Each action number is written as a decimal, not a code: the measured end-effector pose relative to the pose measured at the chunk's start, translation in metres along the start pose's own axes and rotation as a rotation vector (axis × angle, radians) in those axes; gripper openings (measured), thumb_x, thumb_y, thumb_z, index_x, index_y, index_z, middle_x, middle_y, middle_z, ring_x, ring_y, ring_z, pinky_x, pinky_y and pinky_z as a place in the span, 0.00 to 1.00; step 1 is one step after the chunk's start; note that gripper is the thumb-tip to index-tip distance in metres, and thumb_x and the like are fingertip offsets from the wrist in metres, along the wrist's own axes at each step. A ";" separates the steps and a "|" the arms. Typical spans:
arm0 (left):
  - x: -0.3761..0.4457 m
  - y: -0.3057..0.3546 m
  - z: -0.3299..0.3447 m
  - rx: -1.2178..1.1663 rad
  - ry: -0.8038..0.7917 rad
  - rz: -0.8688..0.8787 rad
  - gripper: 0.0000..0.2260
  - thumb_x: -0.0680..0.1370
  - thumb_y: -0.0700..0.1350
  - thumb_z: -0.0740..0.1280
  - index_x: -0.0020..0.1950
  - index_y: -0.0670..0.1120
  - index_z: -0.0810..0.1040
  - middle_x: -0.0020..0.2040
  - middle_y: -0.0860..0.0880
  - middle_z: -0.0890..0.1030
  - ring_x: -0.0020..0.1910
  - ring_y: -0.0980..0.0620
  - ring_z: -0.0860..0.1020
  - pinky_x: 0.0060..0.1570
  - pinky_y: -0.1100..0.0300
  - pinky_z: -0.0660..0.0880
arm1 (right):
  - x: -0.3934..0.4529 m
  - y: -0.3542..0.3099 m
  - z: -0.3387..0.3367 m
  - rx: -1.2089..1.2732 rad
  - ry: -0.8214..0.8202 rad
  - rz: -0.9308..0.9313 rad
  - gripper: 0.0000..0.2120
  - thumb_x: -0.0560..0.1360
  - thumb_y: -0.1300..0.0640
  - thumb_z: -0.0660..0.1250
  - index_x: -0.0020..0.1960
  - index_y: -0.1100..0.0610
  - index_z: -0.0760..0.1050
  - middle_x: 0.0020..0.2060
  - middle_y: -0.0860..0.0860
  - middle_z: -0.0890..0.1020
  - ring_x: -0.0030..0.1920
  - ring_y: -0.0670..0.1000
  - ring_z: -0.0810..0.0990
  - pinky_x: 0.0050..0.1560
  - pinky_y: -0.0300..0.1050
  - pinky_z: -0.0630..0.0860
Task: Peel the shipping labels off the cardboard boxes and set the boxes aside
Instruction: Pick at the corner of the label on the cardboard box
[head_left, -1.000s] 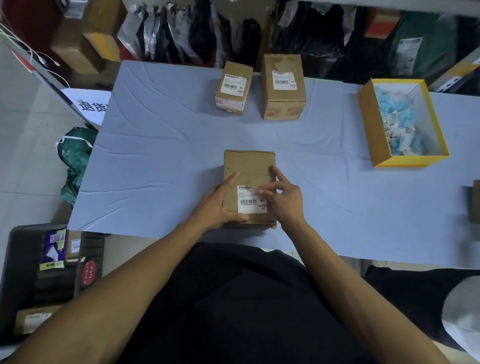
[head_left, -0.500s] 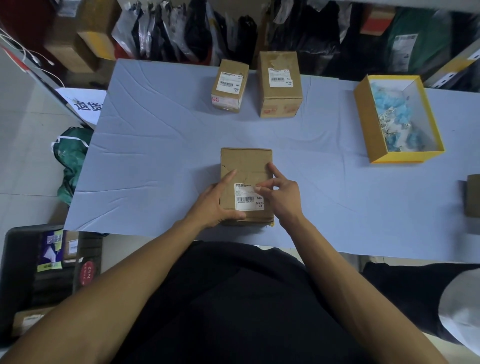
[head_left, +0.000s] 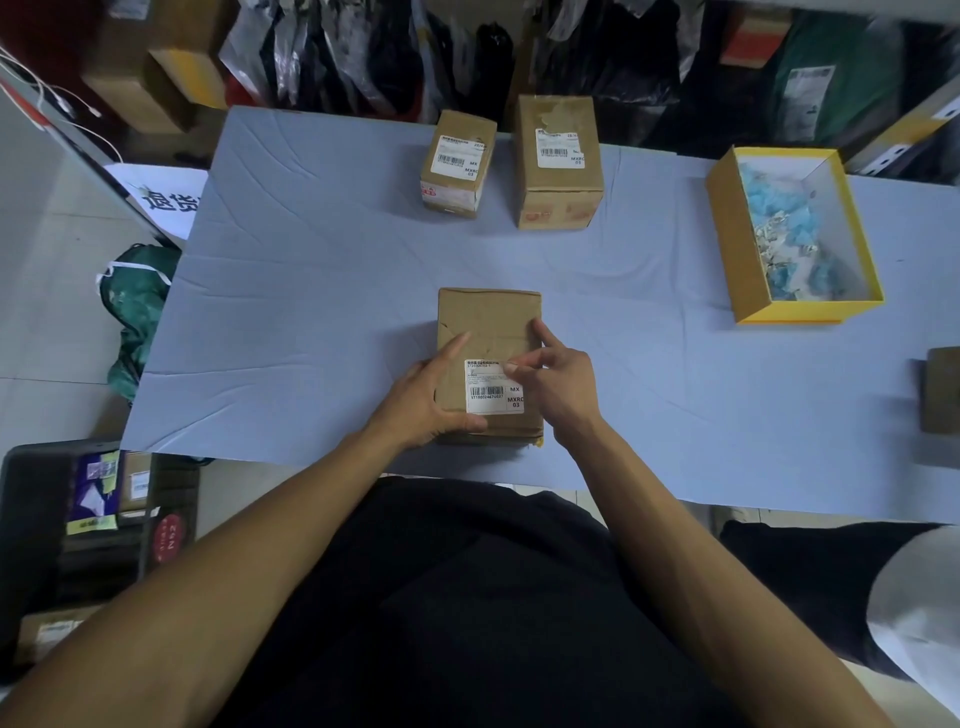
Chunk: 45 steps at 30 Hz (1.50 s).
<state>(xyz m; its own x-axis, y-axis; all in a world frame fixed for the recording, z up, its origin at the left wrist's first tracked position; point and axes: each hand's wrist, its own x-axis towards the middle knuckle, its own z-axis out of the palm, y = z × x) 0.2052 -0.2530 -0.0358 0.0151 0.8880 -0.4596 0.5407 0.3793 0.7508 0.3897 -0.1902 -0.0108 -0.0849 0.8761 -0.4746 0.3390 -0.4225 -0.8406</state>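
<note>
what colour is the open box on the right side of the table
Yellow outside, white inside, holding blue and white scraps; the open box shows best in the head view.

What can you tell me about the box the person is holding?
The brown cardboard box lies flat near the table's front edge, its top creased and dented. A white shipping label with a barcode sits on the near part of its top. The left hand grips its left side, and the right hand picks at the label's upper right corner.
</note>
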 end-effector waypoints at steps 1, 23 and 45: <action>0.000 0.000 0.000 0.002 0.001 0.001 0.49 0.63 0.57 0.80 0.74 0.73 0.51 0.72 0.46 0.68 0.70 0.47 0.68 0.69 0.51 0.68 | 0.000 0.000 0.000 -0.001 -0.003 0.001 0.05 0.71 0.64 0.73 0.44 0.67 0.82 0.73 0.46 0.69 0.48 0.33 0.75 0.42 0.31 0.73; 0.002 -0.001 0.000 -0.011 -0.001 0.022 0.50 0.64 0.55 0.80 0.75 0.70 0.52 0.73 0.46 0.68 0.70 0.48 0.68 0.65 0.60 0.66 | -0.004 -0.006 -0.002 0.076 -0.073 0.017 0.08 0.71 0.65 0.73 0.34 0.60 0.78 0.74 0.47 0.67 0.60 0.38 0.73 0.61 0.43 0.72; 0.001 -0.001 0.000 -0.008 -0.003 0.020 0.49 0.63 0.57 0.80 0.74 0.72 0.51 0.72 0.47 0.68 0.70 0.47 0.68 0.66 0.55 0.68 | -0.007 -0.010 -0.004 0.171 -0.097 0.051 0.06 0.72 0.67 0.72 0.36 0.64 0.80 0.73 0.51 0.69 0.72 0.43 0.66 0.70 0.48 0.68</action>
<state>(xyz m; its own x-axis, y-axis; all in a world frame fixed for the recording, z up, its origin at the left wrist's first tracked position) 0.2049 -0.2528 -0.0370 0.0282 0.8945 -0.4462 0.5336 0.3640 0.7634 0.3908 -0.1915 0.0020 -0.1647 0.8297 -0.5333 0.1813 -0.5060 -0.8433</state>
